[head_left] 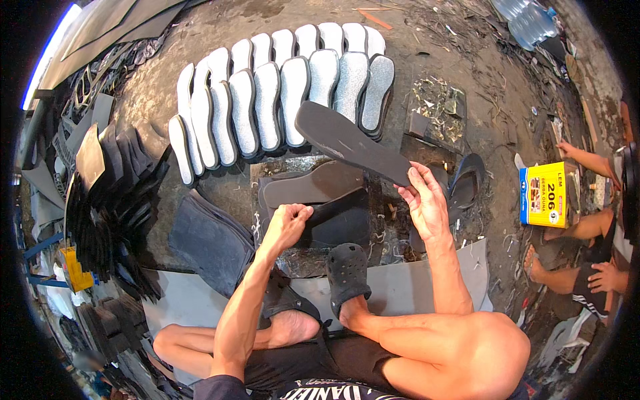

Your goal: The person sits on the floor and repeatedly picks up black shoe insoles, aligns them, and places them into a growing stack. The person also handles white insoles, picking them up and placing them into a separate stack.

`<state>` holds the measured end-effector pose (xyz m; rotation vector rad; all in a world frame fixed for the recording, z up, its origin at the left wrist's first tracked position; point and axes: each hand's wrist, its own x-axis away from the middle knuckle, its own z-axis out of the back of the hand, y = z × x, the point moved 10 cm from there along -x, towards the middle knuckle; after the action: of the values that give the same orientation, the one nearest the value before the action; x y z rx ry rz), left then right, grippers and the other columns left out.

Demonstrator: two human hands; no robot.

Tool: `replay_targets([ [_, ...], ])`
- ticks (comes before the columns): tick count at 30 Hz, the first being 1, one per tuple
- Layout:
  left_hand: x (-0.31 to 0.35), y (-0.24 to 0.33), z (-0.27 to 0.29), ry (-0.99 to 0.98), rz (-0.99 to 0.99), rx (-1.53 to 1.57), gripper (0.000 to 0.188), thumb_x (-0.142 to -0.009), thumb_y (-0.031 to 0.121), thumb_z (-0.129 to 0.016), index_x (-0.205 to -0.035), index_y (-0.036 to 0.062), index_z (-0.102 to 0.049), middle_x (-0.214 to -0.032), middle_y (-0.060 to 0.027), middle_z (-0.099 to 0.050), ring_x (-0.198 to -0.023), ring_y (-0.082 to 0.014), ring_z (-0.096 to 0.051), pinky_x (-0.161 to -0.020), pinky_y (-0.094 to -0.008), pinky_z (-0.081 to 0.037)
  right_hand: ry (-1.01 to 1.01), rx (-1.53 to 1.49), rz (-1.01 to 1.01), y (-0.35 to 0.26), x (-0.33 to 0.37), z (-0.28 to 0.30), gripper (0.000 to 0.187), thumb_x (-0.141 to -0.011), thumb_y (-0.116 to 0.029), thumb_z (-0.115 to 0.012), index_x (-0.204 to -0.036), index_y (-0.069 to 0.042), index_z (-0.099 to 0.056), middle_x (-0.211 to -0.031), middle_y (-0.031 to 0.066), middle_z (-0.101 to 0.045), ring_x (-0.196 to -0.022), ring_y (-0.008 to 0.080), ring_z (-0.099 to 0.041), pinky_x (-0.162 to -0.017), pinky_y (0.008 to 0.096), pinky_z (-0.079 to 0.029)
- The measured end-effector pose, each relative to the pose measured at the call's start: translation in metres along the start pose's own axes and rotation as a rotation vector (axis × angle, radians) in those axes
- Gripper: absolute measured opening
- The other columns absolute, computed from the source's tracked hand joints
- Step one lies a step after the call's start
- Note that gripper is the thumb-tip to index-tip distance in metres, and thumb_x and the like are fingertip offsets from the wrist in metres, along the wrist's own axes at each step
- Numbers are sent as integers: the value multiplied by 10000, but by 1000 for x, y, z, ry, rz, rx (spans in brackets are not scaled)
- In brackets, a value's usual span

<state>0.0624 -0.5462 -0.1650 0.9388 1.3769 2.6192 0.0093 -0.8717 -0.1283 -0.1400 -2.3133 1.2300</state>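
Note:
My right hand (429, 200) pinches the heel end of a dark shoe sole (350, 141) between thumb and fingers, holding it tilted above the work spot. My left hand (287, 230) is closed on the end of a thin black piece (337, 208), seen nearly edge-on; I cannot tell whether it is another sole or a strip. Just beyond that hand, a grey-brown sole (310, 185) lies flat on a dark work board (360, 230). Behind it stand two curved rows of soles with whitish speckled faces (293, 83), packed close together.
Stacked black sheets (210, 233) lie left of the board, near dark cut pieces (120, 173). A black sandal (467, 181) and a tray of scraps (437, 110) are on the right. Farther right are a yellow-and-blue box (543, 195) and another person's hand (607, 277).

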Motion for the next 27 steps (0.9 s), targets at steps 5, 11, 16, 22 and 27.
replay_targets([
  [5, 54, 28, -14, -24, -495, -269, 535, -888, 200, -890, -1372, 27, -742, -1255, -174, -727, -1151, -374, -669, -1084, -447, -536, -23, 76, -64, 9, 5, -5, 353, -1098, -192, -749, -1428, -96, -668, -1206, 0, -717, -1072, 78, -677, -883, 321, -639],
  [11, 78, -23, 32, 253, -68, 1207, 641, -1082, 182, -760, -1633, 33, -470, -1382, -135, -704, -1252, -180, -673, -1082, -382, -561, -103, 341, -70, 49, 23, -12, 345, -1097, -217, -751, -1412, -79, -710, -986, -19, -735, -953, 77, -701, -827, 317, -630],
  [16, 90, -71, 31, 568, 16, 879, 511, -1019, 71, -827, -1483, -43, -645, -1206, -125, -789, -1068, -151, -740, -941, -294, -604, -125, 605, -10, 54, 30, -30, 382, -1085, -222, -765, -1421, -46, -727, -1095, 32, -747, -982, 119, -735, -790, 310, -646],
  [22, 94, -90, 17, 641, 144, 817, 514, -980, 107, -882, -1432, -68, -709, -1192, -132, -814, -1035, -139, -752, -972, -292, -602, -89, 952, 199, 37, 37, -39, 365, -1067, -189, -774, -1387, -14, -769, -1122, 97, -699, -912, 136, -720, -721, 290, -679],
  [27, 96, -88, 18, 680, 149, 742, 489, -979, 163, -893, -1389, -61, -747, -1246, -130, -811, -1086, -152, -751, -999, -300, -585, -68, 971, 202, 38, 35, -38, 315, -1047, -112, -777, -1358, -66, -798, -1102, 79, -704, -925, 138, -726, -749, 302, -693],
])
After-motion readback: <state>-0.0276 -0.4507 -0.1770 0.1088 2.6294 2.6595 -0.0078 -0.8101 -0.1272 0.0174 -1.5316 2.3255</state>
